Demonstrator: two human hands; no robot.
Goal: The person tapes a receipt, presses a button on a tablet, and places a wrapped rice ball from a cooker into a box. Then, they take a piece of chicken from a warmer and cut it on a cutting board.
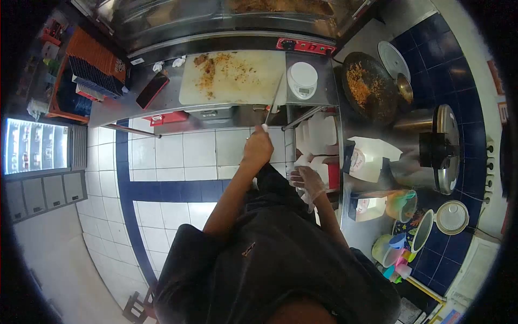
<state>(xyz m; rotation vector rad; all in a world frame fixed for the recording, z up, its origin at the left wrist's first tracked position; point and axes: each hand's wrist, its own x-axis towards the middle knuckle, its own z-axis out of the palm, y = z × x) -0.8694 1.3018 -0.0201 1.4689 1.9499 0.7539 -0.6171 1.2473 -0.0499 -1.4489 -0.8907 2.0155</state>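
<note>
My left hand [258,147] is closed around the handle of a knife [277,93]. Its long blade points away from me, reaching over the right edge of a pale cutting board [234,90]. Brown crumbs and small food scraps [209,75] lie scattered over the board. A clear plastic glove covers my right hand [308,182], which is held low beside the right counter with its fingers apart. Close to that hand is a crumpled white thing [304,160] that I cannot make out. A white kitchen scale [302,78] stands right of the board.
A dark phone [152,90] lies left of the board. On the right counter are a wok [368,89] with brown food, open paper boxes [367,159], a large steel cooker [426,148] and plastic tubs [386,250]. A glass-fronted cabinet [232,24] rises behind the board.
</note>
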